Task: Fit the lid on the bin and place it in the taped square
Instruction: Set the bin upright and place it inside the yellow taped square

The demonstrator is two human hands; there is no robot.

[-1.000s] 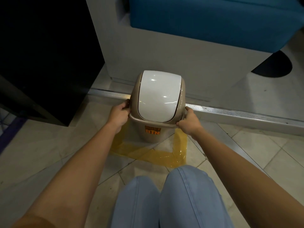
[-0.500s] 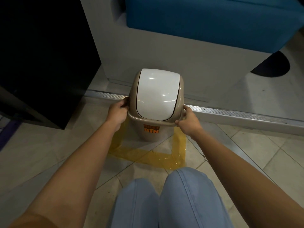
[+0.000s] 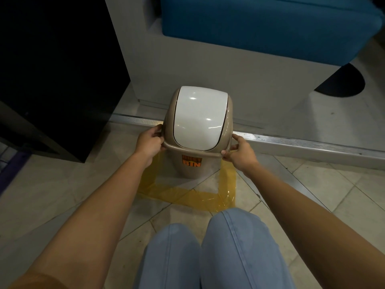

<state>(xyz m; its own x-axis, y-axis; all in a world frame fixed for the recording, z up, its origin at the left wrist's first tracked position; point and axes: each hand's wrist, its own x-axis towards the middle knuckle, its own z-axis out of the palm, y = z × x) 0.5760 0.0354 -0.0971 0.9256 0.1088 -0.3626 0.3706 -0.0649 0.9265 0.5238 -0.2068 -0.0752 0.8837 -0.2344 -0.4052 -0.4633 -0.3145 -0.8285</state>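
A beige plastic bin with an orange label stands on the tiled floor inside the square of yellow tape, toward its far side. Its beige lid with a glossy white swing flap sits on top. The left hand and right hand each have their grip closed on the lid's rim, 1 per side.

The beige plastic bin, upright with an orange label on its near face, carries the fitted beige lid with its closed white swing flap and stands on the floor inside the yellow taped square, toward its far side.
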